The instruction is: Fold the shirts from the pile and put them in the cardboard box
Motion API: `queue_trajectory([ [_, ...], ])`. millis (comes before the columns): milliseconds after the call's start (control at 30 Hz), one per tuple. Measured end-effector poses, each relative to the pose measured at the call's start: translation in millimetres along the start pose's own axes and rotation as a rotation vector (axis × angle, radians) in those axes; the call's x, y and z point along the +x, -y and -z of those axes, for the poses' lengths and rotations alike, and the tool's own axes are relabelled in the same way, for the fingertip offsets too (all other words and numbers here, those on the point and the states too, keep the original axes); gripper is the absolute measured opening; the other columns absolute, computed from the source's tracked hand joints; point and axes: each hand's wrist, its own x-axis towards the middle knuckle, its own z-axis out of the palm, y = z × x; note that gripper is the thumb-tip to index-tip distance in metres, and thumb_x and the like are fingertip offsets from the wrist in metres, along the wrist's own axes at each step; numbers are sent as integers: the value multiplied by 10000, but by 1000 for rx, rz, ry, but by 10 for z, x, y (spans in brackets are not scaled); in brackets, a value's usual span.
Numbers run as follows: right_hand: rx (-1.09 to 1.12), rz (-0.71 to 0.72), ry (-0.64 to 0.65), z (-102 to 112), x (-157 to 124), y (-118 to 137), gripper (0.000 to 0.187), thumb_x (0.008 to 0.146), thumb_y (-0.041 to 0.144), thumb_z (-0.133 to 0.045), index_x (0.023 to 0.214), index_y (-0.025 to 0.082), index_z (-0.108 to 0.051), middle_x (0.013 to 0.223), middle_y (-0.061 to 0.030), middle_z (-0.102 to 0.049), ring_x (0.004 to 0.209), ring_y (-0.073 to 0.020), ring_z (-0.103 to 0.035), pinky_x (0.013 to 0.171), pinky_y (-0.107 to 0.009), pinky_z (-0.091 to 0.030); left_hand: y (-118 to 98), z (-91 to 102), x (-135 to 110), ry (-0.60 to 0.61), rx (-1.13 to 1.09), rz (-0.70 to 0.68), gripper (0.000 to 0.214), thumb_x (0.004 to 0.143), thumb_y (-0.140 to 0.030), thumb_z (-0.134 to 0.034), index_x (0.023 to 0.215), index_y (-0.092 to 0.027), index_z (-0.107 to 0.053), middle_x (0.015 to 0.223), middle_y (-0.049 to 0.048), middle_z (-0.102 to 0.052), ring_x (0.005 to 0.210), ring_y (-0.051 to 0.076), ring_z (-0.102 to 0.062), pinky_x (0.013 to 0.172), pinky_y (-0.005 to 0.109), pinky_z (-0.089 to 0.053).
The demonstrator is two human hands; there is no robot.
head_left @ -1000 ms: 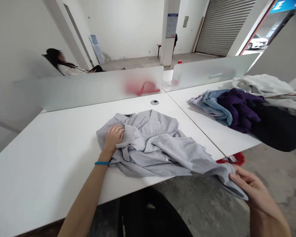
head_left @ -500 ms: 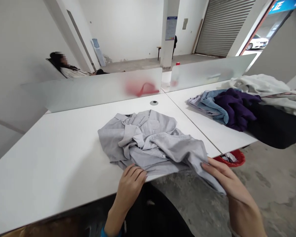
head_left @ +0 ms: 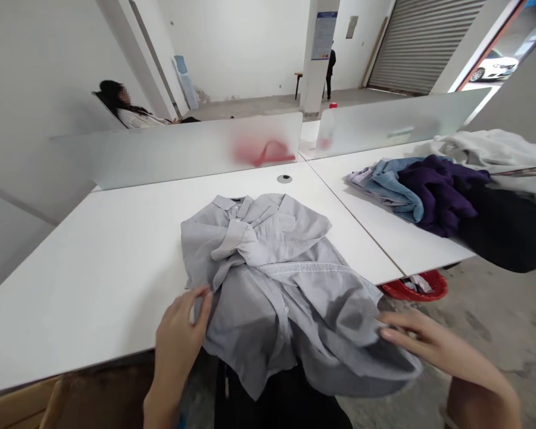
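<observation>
A grey button-up shirt (head_left: 286,268) lies front up across the white table (head_left: 102,256), its collar toward the far side. The lower part hangs over the near edge, above my lap. One sleeve is folded across the chest in creases. My left hand (head_left: 183,328) pinches the shirt's left side near the table edge, thumb and forefinger together. On the other side my right hand (head_left: 420,339) grips the fabric between thumb and fingers, holding that side out past the table edge.
Piled on the adjoining table at right are purple (head_left: 442,190), blue (head_left: 397,185), black and white clothes. A red bin (head_left: 438,286) stands below. Frosted dividers (head_left: 196,152) run along the back. Beyond them a person (head_left: 134,113) reclines and another stands by the pillar.
My left hand has moved left and taken the shirt's side edge. The shirt's lower part has been pulled out and spread, now draping over the table edge. My right hand still holds its side.
</observation>
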Motion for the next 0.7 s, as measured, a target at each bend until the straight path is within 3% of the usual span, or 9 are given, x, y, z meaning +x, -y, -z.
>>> queue_trajectory([
  [100,-46,73,322,-86,252,319,458,920,558,-399,788,229,-688,610,-5,-574,537,-135,-512,551,-250,-446,-257,-240,394,60,-38,-147,450,901,-468,-437,1236,-188,-545,1254,106,-616,1178,266,-552,916,394,-490],
  [167,-85,117,364,-151,325,414,428,950,509,-369,906,244,-703,732,-22,-607,630,-143,-562,620,-255,-478,-375,-402,591,106,-25,-200,440,898,-425,-442,1252,-185,-544,1355,114,-544,1269,295,-471,990,447,-434],
  [267,-146,127,190,-254,335,333,374,948,489,-393,1087,298,-683,1127,-72,-598,1003,-206,-595,855,-326,-498,-404,-504,684,121,-56,-125,334,909,-337,-393,1076,-203,-650,1202,89,-654,1134,288,-575,946,454,-451],
  [333,-181,94,14,-335,335,143,368,943,484,-405,1140,309,-661,1306,-77,-516,1187,-242,-518,978,-381,-450,-320,-447,621,56,-148,-3,316,902,-349,-403,1015,-219,-668,1074,63,-702,1008,262,-631,873,413,-490],
  [400,-215,67,-148,-422,361,-103,391,938,486,-406,1187,287,-632,1364,-94,-480,1243,-263,-480,1013,-419,-427,-175,-327,501,-44,-258,141,297,867,-411,-472,984,-224,-670,1008,53,-711,943,246,-647,801,362,-516],
  [500,-309,70,-365,-528,444,-448,489,921,492,-411,1300,212,-543,1333,-156,-506,1246,-313,-464,992,-489,-422,88,-154,307,-144,-405,323,296,803,-458,-563,931,-208,-657,948,51,-703,893,224,-652,739,313,-532],
  [567,-390,62,-466,-564,509,-602,541,909,480,-416,1331,154,-504,1220,-191,-570,1168,-344,-504,941,-526,-430,261,-104,204,-203,-475,400,301,787,-462,-582,927,-200,-635,978,54,-690,911,216,-647,780,322,-533],
  [700,-473,10,-478,-551,596,-687,393,872,413,-462,1120,156,-625,981,-164,-608,915,-312,-572,802,-473,-461,516,-112,64,-272,-573,516,311,788,-468,-570,937,-196,-596,1019,64,-672,990,221,-630,894,372,-507],
])
